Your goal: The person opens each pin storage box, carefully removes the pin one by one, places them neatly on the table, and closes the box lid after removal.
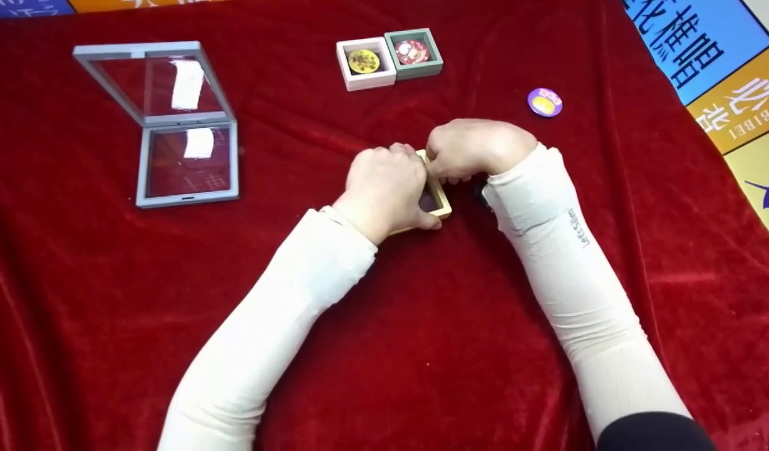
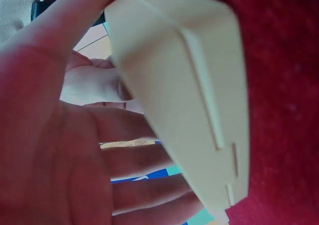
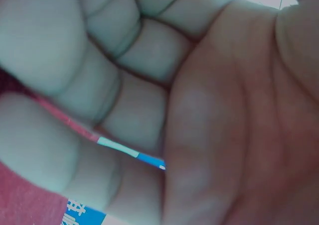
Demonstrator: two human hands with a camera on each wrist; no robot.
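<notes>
Firmly, the fingers of the left hand (image 1: pixel 387 188) clamp a pale yellow box (image 2: pixel 184 95), its thumb at the near edge and the rest reaching over to the far side. Beside it, the right hand (image 1: pixel 475 150) bends its fingers at the box's right edge; whether they pinch it, I cannot tell.

The box is smooth and plain, with softened corners, a raised seam ending in small steps along one side, and a dark middle inside its frame, partly covered by the left hand. It sits over the red cloth (image 1: pixel 422 326), between both hands.

Farther out, a purple badge (image 1: pixel 545 102) lies beyond the right hand. Past the box, a pink box (image 1: pixel 370 82) with a yellow badge (image 1: pixel 364 61) touches a green box (image 1: pixel 420 72) with a red badge (image 1: pixel 412 52). Well to the left, a grey frame (image 1: pixel 233 161) stands open.
</notes>
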